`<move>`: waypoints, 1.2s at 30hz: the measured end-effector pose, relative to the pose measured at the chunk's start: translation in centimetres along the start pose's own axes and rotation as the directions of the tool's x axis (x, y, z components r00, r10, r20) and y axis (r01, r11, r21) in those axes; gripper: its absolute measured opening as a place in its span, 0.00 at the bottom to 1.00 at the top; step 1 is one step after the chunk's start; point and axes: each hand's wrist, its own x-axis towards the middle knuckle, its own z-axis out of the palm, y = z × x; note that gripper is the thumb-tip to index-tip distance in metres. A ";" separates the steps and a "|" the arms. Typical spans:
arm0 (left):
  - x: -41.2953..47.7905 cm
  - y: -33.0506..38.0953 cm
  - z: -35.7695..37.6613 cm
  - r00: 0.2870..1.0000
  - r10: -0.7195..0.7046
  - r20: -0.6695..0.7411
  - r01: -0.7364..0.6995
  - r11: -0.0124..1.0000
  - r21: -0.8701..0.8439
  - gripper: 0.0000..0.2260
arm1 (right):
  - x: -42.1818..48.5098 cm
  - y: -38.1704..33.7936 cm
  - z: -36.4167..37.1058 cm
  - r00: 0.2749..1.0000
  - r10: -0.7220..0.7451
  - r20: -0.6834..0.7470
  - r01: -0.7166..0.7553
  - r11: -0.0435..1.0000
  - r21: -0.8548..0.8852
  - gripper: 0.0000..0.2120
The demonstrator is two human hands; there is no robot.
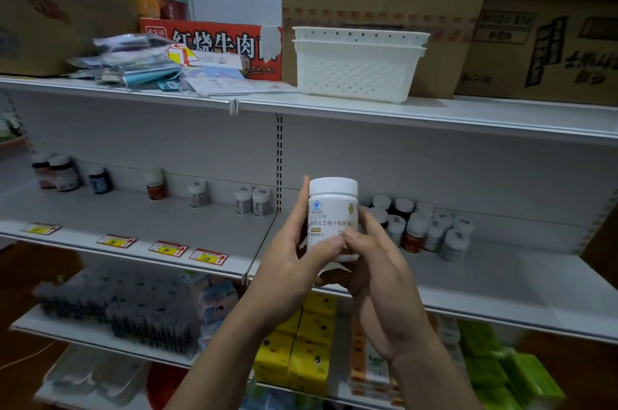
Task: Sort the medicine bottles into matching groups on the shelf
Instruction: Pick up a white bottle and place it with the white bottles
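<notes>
L hand (291,262) & R hand (378,279) both clasp white bottle (332,215), thumbs at its 6 o'clock. Prob. light, rigid plastic, slick; best gripped round body, not lid (333,186).

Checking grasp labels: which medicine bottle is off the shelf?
The white bottle with the white cap, held upright between the left hand and right hand. Every other bottle stands on the middle shelf: a row at left, a cluster at right.
</notes>
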 end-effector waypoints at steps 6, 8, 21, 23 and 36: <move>0.9 -1.1 0.8 0.999 -0.033 0.009 0.034 0.998 -0.057 0.35 | -0.1 -0.2 -1.0 0.998 -0.040 -0.044 0.036 0.996 -0.087 0.25; 1.0 -1.1 1.0 1.000 -0.026 0.014 0.027 0.998 -0.050 0.33 | 0.1 -0.2 -1.2 0.998 -0.037 -0.046 0.033 0.996 -0.085 0.25; 1.2 -2.0 -1.0 0.996 -0.003 -0.094 0.003 1.000 -0.009 0.31 | 2.1 1.7 0.0 0.997 0.068 0.039 -0.069 0.997 0.016 0.14; 1.2 -2.3 -2.4 0.994 -0.016 -0.112 0.015 1.000 -0.005 0.31 | 2.9 2.5 0.8 0.995 0.084 0.057 -0.086 0.996 0.017 0.15; 4.1 -11.3 -19.4 0.947 -0.292 -0.133 0.300 0.953 0.040 0.36 | 14.0 16.3 9.5 0.948 0.308 -0.078 -0.312 0.949 -0.047 0.13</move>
